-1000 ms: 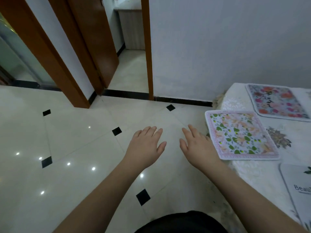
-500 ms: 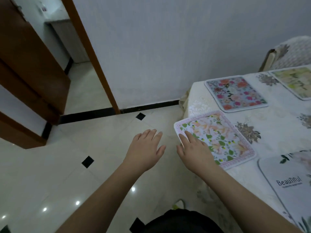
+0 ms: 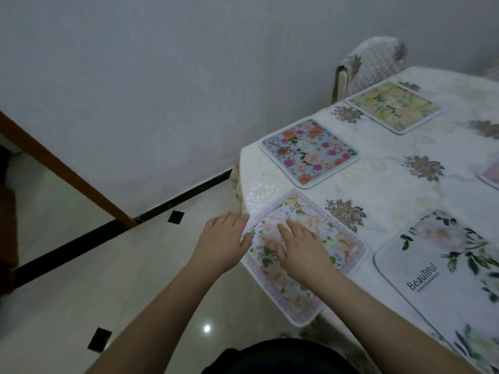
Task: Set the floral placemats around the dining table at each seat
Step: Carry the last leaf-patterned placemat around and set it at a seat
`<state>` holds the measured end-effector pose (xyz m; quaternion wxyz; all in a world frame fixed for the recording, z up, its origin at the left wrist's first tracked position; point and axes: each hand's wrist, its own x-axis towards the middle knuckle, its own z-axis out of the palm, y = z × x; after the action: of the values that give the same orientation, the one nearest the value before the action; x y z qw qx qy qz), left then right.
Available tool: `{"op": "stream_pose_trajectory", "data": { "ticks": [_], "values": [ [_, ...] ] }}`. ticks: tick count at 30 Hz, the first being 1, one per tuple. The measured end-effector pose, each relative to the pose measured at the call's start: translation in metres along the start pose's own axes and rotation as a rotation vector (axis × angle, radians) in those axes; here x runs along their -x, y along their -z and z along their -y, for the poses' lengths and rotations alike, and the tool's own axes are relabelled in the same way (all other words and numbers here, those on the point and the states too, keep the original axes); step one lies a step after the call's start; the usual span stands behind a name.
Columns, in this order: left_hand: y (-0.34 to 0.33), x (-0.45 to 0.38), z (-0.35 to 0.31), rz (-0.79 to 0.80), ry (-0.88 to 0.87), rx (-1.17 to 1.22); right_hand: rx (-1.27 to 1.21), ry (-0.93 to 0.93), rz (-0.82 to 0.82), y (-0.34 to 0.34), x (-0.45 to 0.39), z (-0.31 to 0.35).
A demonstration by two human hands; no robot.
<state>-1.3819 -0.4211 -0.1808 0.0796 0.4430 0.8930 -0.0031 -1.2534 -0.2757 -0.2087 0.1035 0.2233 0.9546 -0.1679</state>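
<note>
A pink-bordered floral placemat (image 3: 334, 238) lies at the near left corner of the dining table (image 3: 391, 184), its near end hanging past the table edge. My right hand (image 3: 299, 244) lies flat on this mat with fingers straight. My left hand (image 3: 221, 241) is open at the mat's left edge, its thumb touching the border. Beyond lies a blue placemat with red flowers (image 3: 309, 152), then a pale yellow-green one (image 3: 394, 106). A white placemat printed "Beautiful" (image 3: 445, 271) lies to the right. The edge of another mat (image 3: 490, 178) shows at the far right.
A cream tablecloth with brown flower motifs covers the table. A chair with a patterned cover (image 3: 370, 66) stands at the far side against the white wall (image 3: 162, 90). Glossy tiled floor (image 3: 81, 279) lies to my left, with a wooden door frame (image 3: 62, 168) there.
The view swung right from the doorway toward the table. Both hands moved onto the pink-bordered placemat; the right hand went from its corner to flat on its middle.
</note>
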Motion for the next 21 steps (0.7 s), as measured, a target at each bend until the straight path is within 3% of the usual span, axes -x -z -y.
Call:
{"op": "stream_pose_trajectory", "data": {
  "ticks": [12,21],
  "values": [
    [-0.029,-0.137,-0.018,0.142,-0.469,-0.009,-0.108,-0.372,-0.035,-0.014,-0.029,-0.024],
    [-0.05,-0.178,0.007,0.168,-0.771,-0.03,-0.18,-0.651,-0.135,-0.034,-0.048,0.003]
  ]
}}
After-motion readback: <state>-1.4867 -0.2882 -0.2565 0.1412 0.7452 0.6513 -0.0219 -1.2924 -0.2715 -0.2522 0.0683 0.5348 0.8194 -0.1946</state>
